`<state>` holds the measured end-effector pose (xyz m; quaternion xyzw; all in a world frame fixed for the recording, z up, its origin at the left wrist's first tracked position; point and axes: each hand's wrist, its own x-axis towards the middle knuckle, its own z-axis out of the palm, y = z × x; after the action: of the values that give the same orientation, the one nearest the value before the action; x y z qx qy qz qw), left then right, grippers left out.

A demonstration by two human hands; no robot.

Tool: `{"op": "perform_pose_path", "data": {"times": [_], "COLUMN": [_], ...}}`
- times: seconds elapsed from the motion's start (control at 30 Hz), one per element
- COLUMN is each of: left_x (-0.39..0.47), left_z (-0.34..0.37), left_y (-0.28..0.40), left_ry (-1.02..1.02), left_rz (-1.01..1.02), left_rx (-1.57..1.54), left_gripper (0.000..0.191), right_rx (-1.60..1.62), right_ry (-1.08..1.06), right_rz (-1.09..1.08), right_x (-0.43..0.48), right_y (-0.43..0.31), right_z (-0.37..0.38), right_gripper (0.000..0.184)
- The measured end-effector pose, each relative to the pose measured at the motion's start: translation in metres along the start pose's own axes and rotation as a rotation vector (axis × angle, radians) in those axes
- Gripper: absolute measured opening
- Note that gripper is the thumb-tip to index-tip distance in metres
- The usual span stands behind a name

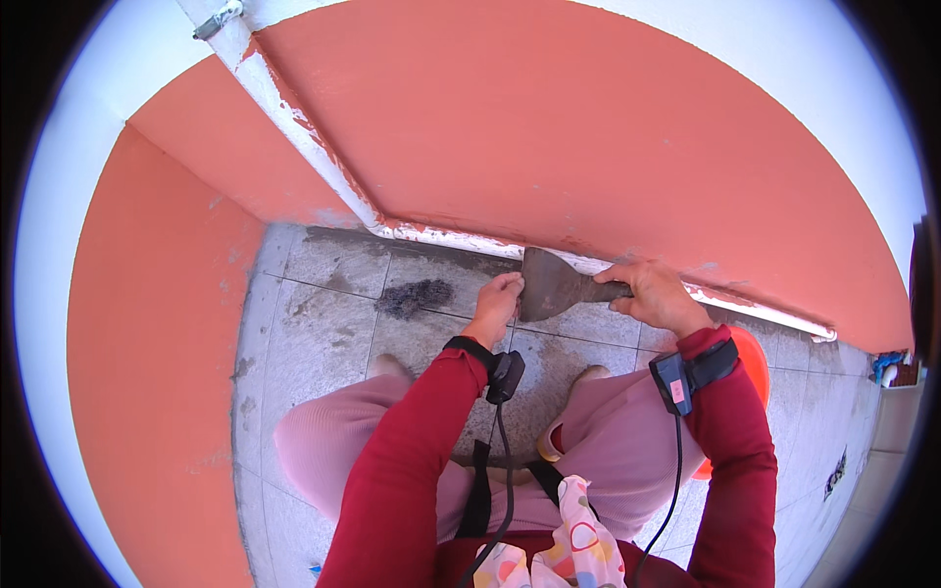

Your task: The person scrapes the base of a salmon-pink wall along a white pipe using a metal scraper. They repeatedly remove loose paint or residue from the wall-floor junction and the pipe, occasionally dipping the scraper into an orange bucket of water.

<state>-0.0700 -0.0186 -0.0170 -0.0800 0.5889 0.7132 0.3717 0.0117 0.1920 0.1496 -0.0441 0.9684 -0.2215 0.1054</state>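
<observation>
A broad putty knife (553,287) with a dull, stained blade is held over the tiled floor, close to the white pipe (456,239) along the foot of the wall. My right hand (658,294) grips its handle, the thumb and fingers wrapped around it. At the blade's left edge, the fingertips of my left hand (502,300) are pinched together; whether they grip the edge or something small there cannot be told. A dark, bristly-looking patch or pad (415,298) lies on the tiles left of my left hand.
The red-painted wall (551,132) rises beyond the pipe, with another red wall (162,353) at the left. An orange-red plastic container (751,367) stands partly hidden behind my right forearm. Grey floor tiles (316,397) bear dark stains. A blue item (889,360) lies at the far right.
</observation>
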Motion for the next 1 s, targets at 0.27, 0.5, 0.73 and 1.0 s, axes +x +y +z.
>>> {"op": "perform_pose_path", "data": {"times": [0.27, 0.5, 0.73, 1.0], "left_x": [0.008, 0.009, 0.005, -0.002], "left_z": [-0.023, -0.059, -0.065, -0.047], "left_y": [-0.031, -0.027, -0.029, -0.030], "left_ry": [0.211, 0.342, 0.316, 0.240], "left_rz": [-0.166, -0.219, -0.172, -0.218], "left_rx": [-0.233, -0.404, -0.450, -0.383], "left_gripper": [0.047, 0.056, 0.065, 0.063], "right_rx": [-0.291, -0.193, -0.207, -0.010], "right_ry": [0.082, 0.049, 0.041, 0.067], "right_rz": [0.036, -0.004, 0.155, 0.128], "right_x": [0.010, 0.045, 0.021, 0.021], "right_y": [-0.010, -0.053, -0.019, -0.015], "right_z": [0.024, 0.019, 0.008, 0.020], "right_gripper": [0.044, 0.040, 0.037, 0.037]}}
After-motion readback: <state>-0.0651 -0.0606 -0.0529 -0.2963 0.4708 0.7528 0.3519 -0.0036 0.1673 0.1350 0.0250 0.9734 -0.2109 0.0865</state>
